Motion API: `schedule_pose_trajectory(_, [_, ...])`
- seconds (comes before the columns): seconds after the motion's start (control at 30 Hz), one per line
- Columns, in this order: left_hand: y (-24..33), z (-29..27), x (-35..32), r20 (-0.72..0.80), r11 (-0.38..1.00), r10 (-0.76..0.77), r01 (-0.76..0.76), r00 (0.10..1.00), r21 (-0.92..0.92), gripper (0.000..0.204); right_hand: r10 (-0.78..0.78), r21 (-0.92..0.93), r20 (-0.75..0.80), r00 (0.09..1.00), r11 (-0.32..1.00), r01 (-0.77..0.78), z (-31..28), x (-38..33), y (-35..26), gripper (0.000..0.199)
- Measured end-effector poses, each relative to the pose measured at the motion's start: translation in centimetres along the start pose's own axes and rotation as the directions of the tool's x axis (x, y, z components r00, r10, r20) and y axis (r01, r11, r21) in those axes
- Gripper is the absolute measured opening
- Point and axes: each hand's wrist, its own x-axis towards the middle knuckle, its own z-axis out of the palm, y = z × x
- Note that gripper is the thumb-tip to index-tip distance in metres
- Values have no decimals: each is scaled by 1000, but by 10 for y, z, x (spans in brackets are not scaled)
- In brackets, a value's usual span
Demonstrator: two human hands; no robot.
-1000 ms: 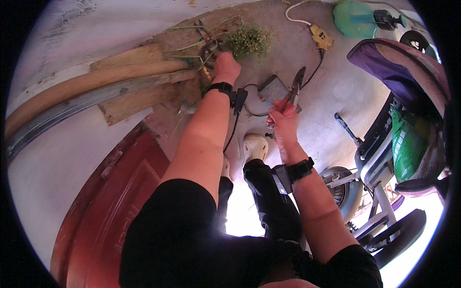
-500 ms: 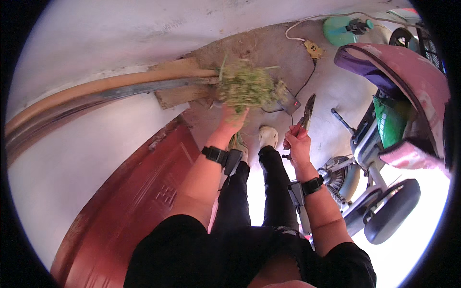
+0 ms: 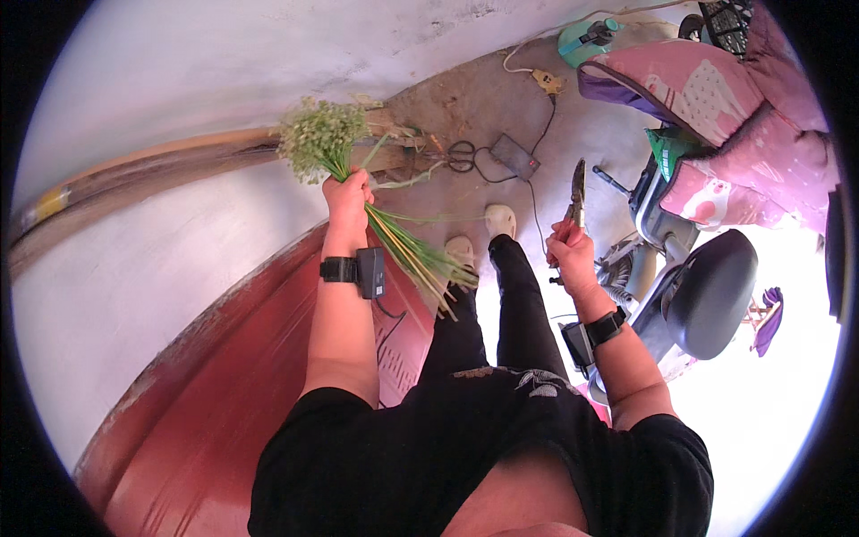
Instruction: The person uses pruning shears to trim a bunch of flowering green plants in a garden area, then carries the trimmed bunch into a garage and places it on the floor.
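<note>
My left hand [image 3: 349,201] is closed round a bunch of long green stalks [image 3: 320,134] topped with clustered pale green-white flower heads. The heads rise above my fist, beside the wall; below it, the cut ends fan out down to the right, over my leg. Farther right, my right hand [image 3: 573,255] grips pruning shears [image 3: 578,192] by their red handles. Their dark blades point away from me and stand apart from the bunch. I cannot tell whether the blades are fully closed.
Wooden poles [image 3: 179,161] lean along the white wall above a red door panel [image 3: 268,358]. On the floor lie a black charger box [image 3: 514,157], cables and a yellow socket [image 3: 548,82]. A scooter seat [image 3: 716,286] and pink quilted cover [image 3: 716,98] fill the right; behind stands a green bottle [image 3: 582,43].
My left hand has swung the bunch to the left, toward the wall and poles, uncovering the floor beside the charger box. The shears stay in my right hand, which has shifted slightly. The view has turned.
</note>
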Motion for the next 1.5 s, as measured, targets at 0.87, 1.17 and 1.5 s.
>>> schedule_pose_trajectory(0.87, [166, -69, -181, 246, 963, 253, -267, 936, 26, 10, -47, -216, 459, 887, 963, 163, 73, -75, -56, 33])
schedule_pose_trajectory(1.17, [121, -89, -179, 290, 967, 253, -253, 923, -38, 9, -8, -198, 375, 927, 976, 88, 85, -96, -42, 32])
schedule_pose_trajectory(1.5, [52, -95, -164, 161, 955, 296, -293, 942, -39, 10, -192, -333, 353, 916, 889, 315, 93, -101, -13, 36])
